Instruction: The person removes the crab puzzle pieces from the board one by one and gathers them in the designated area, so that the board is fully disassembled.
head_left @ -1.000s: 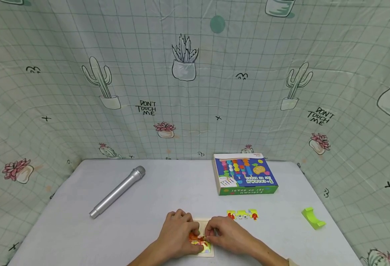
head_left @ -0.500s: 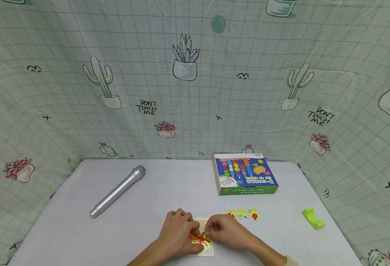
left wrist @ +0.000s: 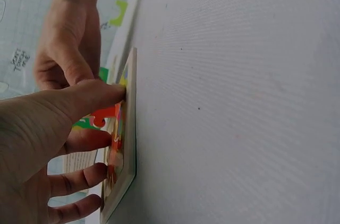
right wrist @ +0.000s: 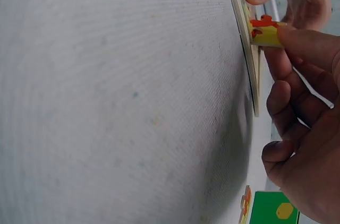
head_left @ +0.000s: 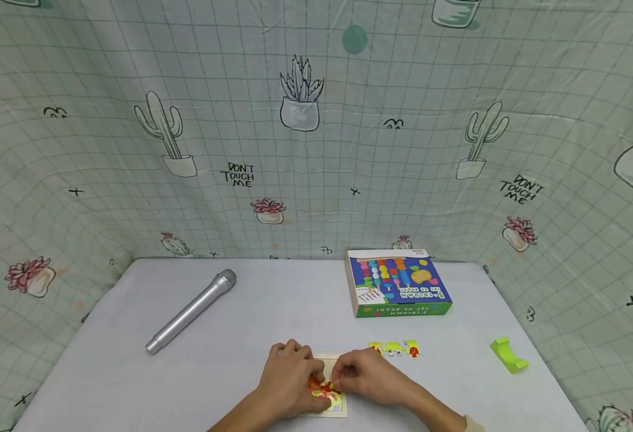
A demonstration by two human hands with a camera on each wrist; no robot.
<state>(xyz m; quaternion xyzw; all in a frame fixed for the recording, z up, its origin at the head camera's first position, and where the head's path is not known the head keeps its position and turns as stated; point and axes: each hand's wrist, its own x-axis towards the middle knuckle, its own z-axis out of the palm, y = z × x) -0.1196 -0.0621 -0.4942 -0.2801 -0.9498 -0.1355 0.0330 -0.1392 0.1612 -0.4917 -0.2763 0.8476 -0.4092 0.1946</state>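
Note:
A small wooden jigsaw board (head_left: 339,413) lies near the front of the table, with red and yellow pieces in its lower part. My left hand (head_left: 288,381) rests on it; in the left wrist view the thumb (left wrist: 109,92) presses the board's edge area and the other fingertips touch the pieces. Between thumb and forefinger, my right hand (head_left: 372,377) pinches a yellow and red puzzle piece (right wrist: 270,36). That piece stands tilted up from the board, its lower edge at the surface. Both hands cover parts of the board in the head view.
Several loose yellow and red puzzle pieces (head_left: 394,348) lie just beyond the right hand. Behind them is a blue and green bead-set box (head_left: 399,285). A silver microphone (head_left: 192,312) lies at the left, and a lime-green curved block (head_left: 507,355) at the right.
My right hand has shifted slightly, turning the pinched puzzle piece a little over the board. The left hand stays in place.

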